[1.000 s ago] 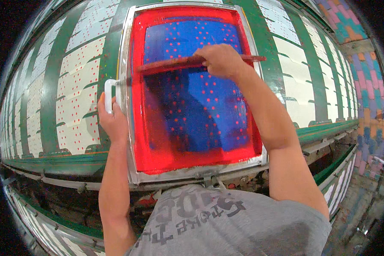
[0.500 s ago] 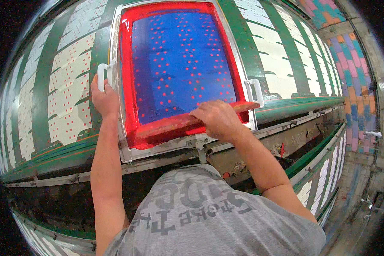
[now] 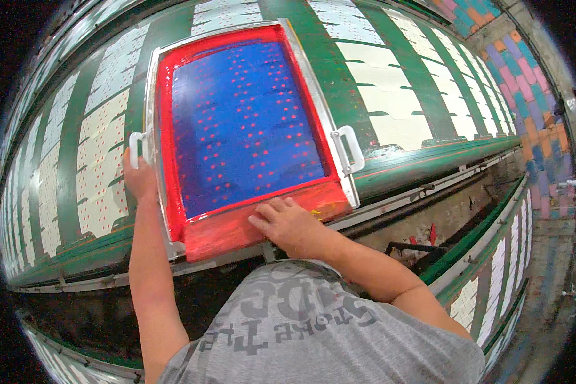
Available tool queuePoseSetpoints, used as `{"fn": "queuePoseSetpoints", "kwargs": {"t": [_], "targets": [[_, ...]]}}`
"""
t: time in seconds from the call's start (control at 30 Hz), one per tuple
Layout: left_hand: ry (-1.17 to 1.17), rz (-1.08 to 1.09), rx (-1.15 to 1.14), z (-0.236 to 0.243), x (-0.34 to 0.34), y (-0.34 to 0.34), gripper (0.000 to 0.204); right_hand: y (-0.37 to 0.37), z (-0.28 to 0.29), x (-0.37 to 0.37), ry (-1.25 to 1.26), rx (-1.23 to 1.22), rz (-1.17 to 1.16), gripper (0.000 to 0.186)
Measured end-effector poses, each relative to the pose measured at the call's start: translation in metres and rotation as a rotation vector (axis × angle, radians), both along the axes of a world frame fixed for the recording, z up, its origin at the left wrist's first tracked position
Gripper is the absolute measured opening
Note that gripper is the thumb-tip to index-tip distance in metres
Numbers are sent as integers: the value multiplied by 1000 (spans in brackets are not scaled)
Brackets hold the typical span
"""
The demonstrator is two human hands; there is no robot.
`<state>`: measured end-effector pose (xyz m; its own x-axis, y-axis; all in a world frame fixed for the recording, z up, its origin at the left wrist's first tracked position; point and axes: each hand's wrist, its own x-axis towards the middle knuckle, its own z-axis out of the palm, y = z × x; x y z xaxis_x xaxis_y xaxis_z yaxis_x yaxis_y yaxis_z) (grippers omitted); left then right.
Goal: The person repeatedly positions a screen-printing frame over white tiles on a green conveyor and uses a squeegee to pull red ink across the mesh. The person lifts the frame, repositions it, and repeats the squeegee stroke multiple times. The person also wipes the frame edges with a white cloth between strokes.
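The screen frame [image 3: 318, 109] lies on the green table [image 3: 339, 115], at its near edge, in front of the person's torso. Its rails are bare, dull metal, straight-sided and joined into a rectangle; inside, a smooth blue mesh [image 3: 249, 134] carries rows of small round red dots. Wet, glossy red ink borders the mesh, thick and streaky along the sides.

Across the near end lies the squeegee [image 3: 224, 233], a long flat board smeared red, with a yellowish patch toward its right. The right hand [image 3: 292, 227] rests on it, fingers half bent over the upper edge; the thumb's hold cannot be told. The left hand [image 3: 141, 176] is curled closed around the left handle [image 3: 136, 142], 1 of 2 smooth white loops; the right handle [image 3: 353, 147] is free.

The squeegee and right hand cover the frame's near end. Pale sheets [image 3: 397, 112] lie in columns on both sides, those at left red-dotted. Nearer, a grey shirt [image 3: 339, 333] hides part of the dark gap below the table.
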<state>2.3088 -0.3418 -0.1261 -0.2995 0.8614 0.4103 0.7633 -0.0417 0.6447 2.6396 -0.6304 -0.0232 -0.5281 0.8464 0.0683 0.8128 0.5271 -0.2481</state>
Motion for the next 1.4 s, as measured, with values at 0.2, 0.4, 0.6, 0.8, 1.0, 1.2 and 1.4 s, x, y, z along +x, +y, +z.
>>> {"fn": "queuePoseSetpoints", "kwargs": {"t": [0.2,0.4,0.6,0.8,1.0,1.2,1.4], "targets": [[101,66,-51,-11,-8,8,45,-5,-2,45,272,-144,183,62],[193,212,-162,-6,-7,13,35,7,6,133,542,299,-335,68],[163,233,-184,-5,-8,15,33,21,-15,187,529,129,-828,60],[98,195,-195,-4,-11,12,41,30,-25,196,887,-256,-959,60],[63,207,-214,-2,-10,9,48,34,-4,193,1006,-345,-1021,56],[49,207,-241,-2,-23,17,52,27,33,194,1105,-225,-888,53],[-217,128,-268,30,26,20,50,29,43,241,1023,-161,-901,50]]}}
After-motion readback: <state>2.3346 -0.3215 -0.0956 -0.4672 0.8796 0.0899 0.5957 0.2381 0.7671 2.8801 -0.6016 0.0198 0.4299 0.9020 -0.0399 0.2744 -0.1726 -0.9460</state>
